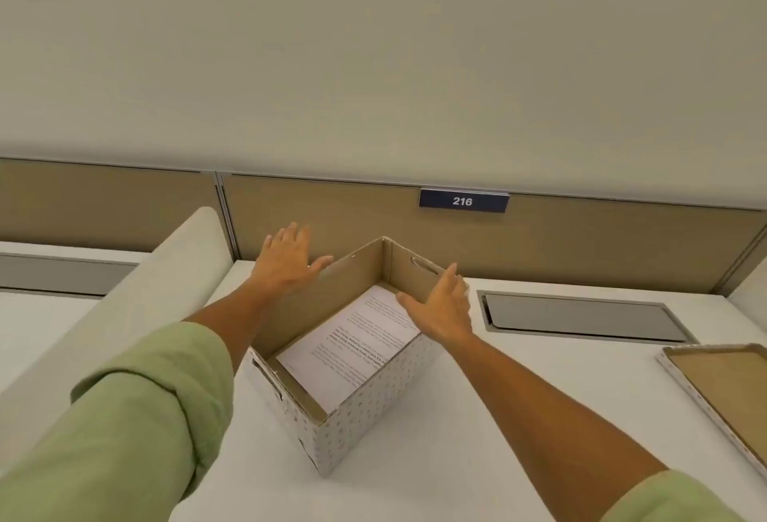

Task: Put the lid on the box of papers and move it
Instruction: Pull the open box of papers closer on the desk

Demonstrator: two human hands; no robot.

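On the white surface (456,459) under the 216 sign (463,201), I'm flanking the open box (357,409) of papers (352,347) with both hands (286,260) spread and empty, so I should steady it square, then reach right for the lid (722,384) lying upturned near the edge.

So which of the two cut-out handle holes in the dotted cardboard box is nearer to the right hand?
The far-end handle hole, beside the right hand; the other faces the camera.

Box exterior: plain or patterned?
Patterned: the box is white outside with small pale dots, plain brown cardboard inside. Head view, near corner shows it best.
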